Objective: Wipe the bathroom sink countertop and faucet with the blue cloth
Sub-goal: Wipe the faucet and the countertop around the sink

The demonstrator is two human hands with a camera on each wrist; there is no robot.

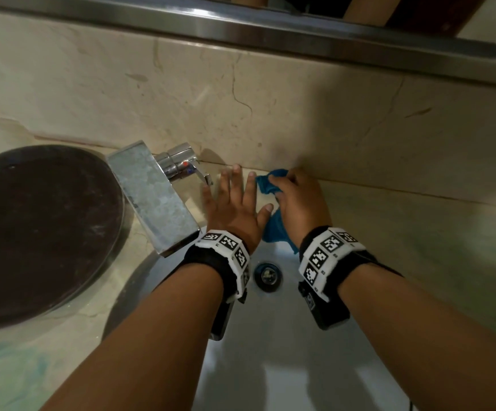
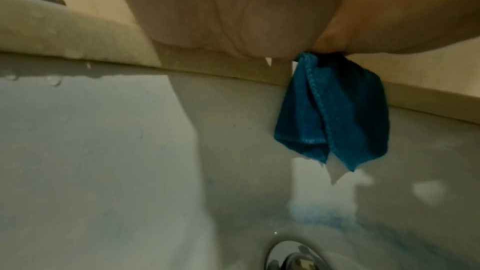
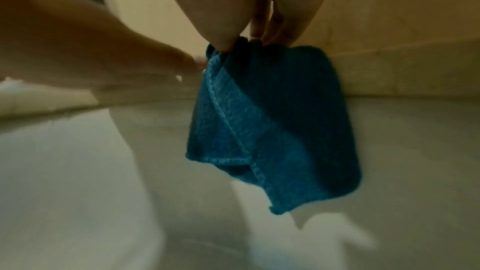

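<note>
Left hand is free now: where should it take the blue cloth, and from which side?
Probably the loose lower flap of the blue cloth hanging into the basin, from its left side. The right hand already pinches the bunched top; the left hand lies flat just beside it.

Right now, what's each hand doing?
Left hand: open, fingers flat on the countertop.
Right hand: gripping the blue cloth.
</note>
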